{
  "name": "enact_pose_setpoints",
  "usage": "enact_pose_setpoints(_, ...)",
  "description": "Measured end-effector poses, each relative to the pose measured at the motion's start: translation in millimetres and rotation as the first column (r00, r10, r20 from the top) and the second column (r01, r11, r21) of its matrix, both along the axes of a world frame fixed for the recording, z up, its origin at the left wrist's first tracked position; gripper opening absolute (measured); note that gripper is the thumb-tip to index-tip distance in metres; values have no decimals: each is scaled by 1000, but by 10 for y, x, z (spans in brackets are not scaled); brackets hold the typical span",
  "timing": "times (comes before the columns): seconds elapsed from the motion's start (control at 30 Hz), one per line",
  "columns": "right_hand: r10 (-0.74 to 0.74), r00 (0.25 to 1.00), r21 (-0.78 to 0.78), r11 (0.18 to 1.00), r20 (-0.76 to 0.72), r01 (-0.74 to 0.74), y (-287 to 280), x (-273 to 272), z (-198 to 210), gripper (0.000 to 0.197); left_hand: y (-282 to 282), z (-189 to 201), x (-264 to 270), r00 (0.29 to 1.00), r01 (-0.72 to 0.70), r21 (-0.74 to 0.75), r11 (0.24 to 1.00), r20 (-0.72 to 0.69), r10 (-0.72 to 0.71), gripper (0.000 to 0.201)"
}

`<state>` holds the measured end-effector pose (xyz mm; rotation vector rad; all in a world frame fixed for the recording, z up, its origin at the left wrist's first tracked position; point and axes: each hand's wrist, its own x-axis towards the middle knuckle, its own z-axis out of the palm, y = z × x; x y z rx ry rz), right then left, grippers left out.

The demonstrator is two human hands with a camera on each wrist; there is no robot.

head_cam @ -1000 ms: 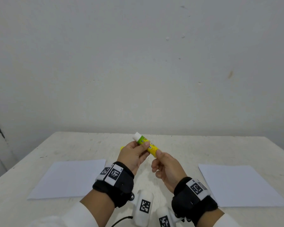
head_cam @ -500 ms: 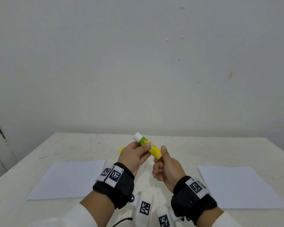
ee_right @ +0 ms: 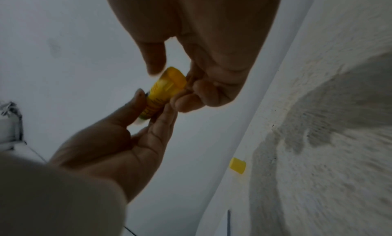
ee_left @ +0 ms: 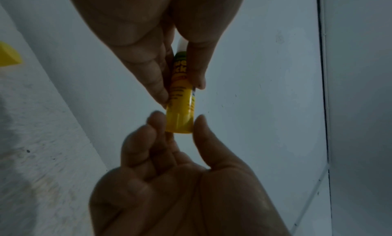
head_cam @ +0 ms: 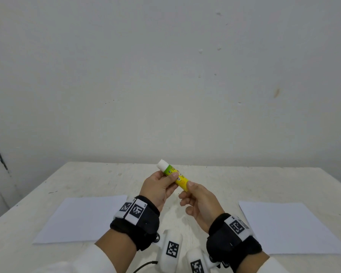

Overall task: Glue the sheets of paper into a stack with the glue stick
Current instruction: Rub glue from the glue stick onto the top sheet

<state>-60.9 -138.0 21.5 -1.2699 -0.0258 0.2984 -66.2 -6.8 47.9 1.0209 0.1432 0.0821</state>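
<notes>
Far left: the left sheet [head_cam: 81, 219], white, flat on the table [head_cam: 244, 180], no glue visible on it.

Next, the left hand [head_cam: 158, 186], raised above the table middle, thumb and fingers curled around the barrel of the glue stick [head_cam: 173, 174]. Firm grasp, near the green upper part of the label. Stick held in the air, tilted, white tip [head_cam: 162, 164] pointing up and away toward the left; not touching any paper. Cap already off: a small yellow cap [ee_right: 237, 165] lying on the table farther back, well apart from both hands.

Then the right hand [head_cam: 199, 201], just beside the left one, thumb on one side and fingertips on the other side of the yellow bottom end of the stick. Pinching there lightly, other fingers loosely curled.

Far right: the right sheet [head_cam: 287, 227], also flat, well apart from the left sheet. No stack yet.

Step in hand, as a judgement: preparing the stick, probably twisting the base to push the glue out. Gluing itself not yet begun.

For the next move: enough glue exposed but not too much, then bringing the tip down on one sheet while holding that sheet flat with the free hand. Afterwards, carrying the other sheet across and laying it edge to edge on top.
</notes>
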Motion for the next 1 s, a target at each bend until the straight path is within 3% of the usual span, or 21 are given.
enact_pose_setpoints(0.13, -71, 996, -62, 996, -51, 68, -12, 41, 22, 40, -31, -17, -32, 999, 42, 23, 999, 4, -42, 13)
enact_pose_setpoints(0.23, -65, 996, -23, 998, -53, 64, -43, 33, 47, 42, -60, -34, -16, 999, 40, 31, 999, 14, -40, 12)
enact_pose_setpoints(0.37, -12, 1000, 11, 1000, 25, 12, -87, 14, 2, 27, -64, -50, 44, 999, 38, 16, 999, 4, -38, 14)
enact_pose_setpoints(0.5, 22, 999, -10, 1000, -27, -23, -123, 38, -25, 41, -111, -89, 86, 998, 55, 14, 998, 9, -55, 15)
enact_pose_setpoints(0.57, 41, 997, -79, 996, -64, -46, -157, 52, -26, 49, -129, -118, 126, 998, 62, 44, 997, 4, -62, 18)
enact_pose_setpoints(0.63, 60, 996, -256, 964, -61, -74, -224, 79, -19, 52, -140, -162, 187, 997, 77, 148, 986, -22, -74, 21)
enact_pose_setpoints(0.67, 73, 996, -389, 917, -48, -86, -284, 102, -13, 50, -145, -189, 228, 996, 85, 237, 968, -43, -77, 23)
enact_pose_setpoints(0.73, 109, 994, -670, 737, -10, -88, -482, 176, -6, 40, -135, -281, 360, 994, 98, 426, 899, -94, -64, 30)
enact_pose_setpoints(0.83, 180, 984, -938, 342, 0, -62, -906, 253, 16, 49, -135, -424, 561, 988, 93, 659, 746, -152, 11, 40)
enact_pose_setpoints(0.93, 221, 970, -994, -43, -104, -97, -1261, 213, 77, 62, -177, -542, 736, 980, 113, 835, 538, -183, 78, 40)
enact_pose_setpoints(1.0, 230, 951, -966, -201, -206, -160, -1428, 168, 80, 70, -224, -564, 788, 974, 145, 894, 424, -205, 97, 39)
